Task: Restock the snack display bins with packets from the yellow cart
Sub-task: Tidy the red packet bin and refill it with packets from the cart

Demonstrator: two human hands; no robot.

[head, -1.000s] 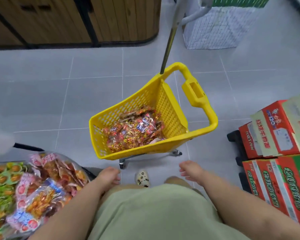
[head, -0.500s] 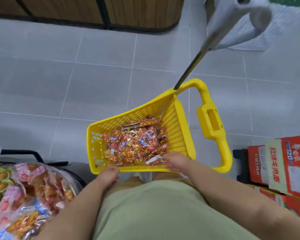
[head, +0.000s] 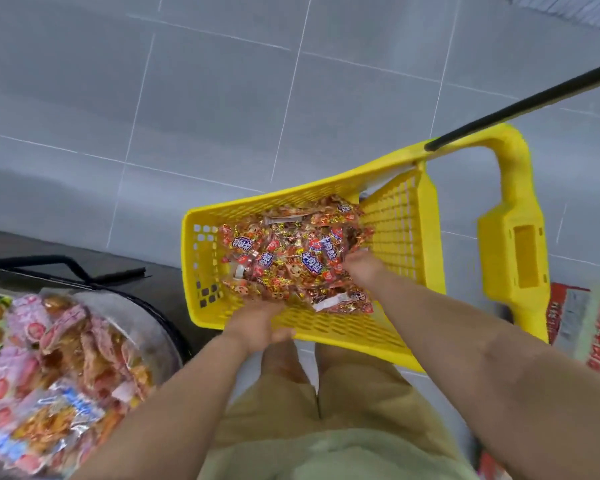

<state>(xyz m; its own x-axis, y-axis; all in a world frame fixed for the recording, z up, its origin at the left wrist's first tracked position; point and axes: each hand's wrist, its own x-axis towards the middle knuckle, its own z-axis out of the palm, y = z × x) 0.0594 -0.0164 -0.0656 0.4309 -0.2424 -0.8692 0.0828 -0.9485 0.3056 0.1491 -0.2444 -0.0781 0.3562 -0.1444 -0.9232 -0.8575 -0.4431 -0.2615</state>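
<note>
At 6 o'clock, nearest the camera, both bare forearms reach out over the person's pale green top and tan shorts. At 8 o'clock a clear display bin (head: pixel 160 327) holds blurred pink and orange snack bags (head: pixel 66 358).

The left hand (head: pixel 258 325) lies just past 6 o'clock on the near wall of the yellow cart (head: pixel 433 237). Its back is up, its fingers reach inward to the near edge of the packets (head: pixel 291 258), and its thumb is turned toward 3 o'clock. Blur hides whether it grips the wall or any packet. The right hand (head: pixel 362 268) is farther in, toward 1 o'clock. Its forearm slants in from 4 o'clock, and its fingers are sunk into the right side of the heap, so I cannot tell whether they have closed on anything.

The cart sits centre-right on the floor. Its long axis runs from 9 to 3 o'clock, with the narrower closed end at 9 and the looped handle pointing to 3. The red and gold packets lie heaped on its bottom, mostly toward the far side.

Beyond the handle, at 4 o'clock, are red cartons (head: pixel 568 313). A black pole (head: pixel 520 109) rises from the cart's far right corner toward 2 o'clock. A grey tiled floor (head: pixel 222 98) fills the far view.
</note>
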